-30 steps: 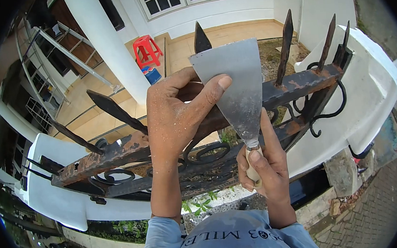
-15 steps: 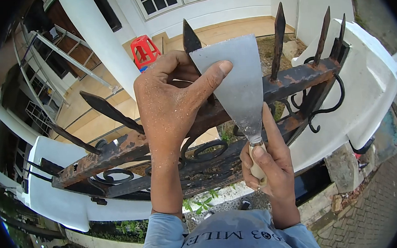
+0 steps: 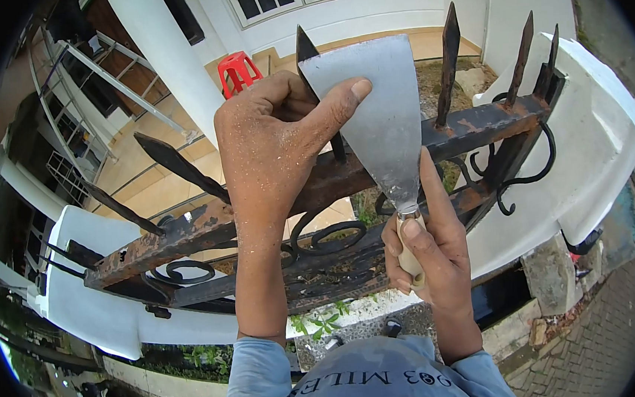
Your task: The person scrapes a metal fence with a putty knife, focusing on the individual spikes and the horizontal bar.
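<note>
A wide metal scraper [image 3: 382, 119] stands blade-up in front of a rusty black iron fence [image 3: 186, 235] topped with pointed spikes. My right hand [image 3: 422, 254] grips its pale wooden handle from below, index finger stretched along the blade's lower edge. My left hand [image 3: 276, 146] wraps over a spike at the top rail, and its thumb presses flat on the blade's left side. Both hands are speckled with pale dust.
White wall posts [image 3: 589, 140] flank the fence at both ends. Behind the fence lie a tiled porch, a white column [image 3: 161, 58], a red plastic stool [image 3: 239, 70] and a leaning ladder [image 3: 114, 80]. Paving bricks [image 3: 604, 333] lie at the lower right.
The scraper blade has risen a little along the spike and my left hand has moved up with it, thumb still on the blade. My right hand keeps its grip on the handle.
</note>
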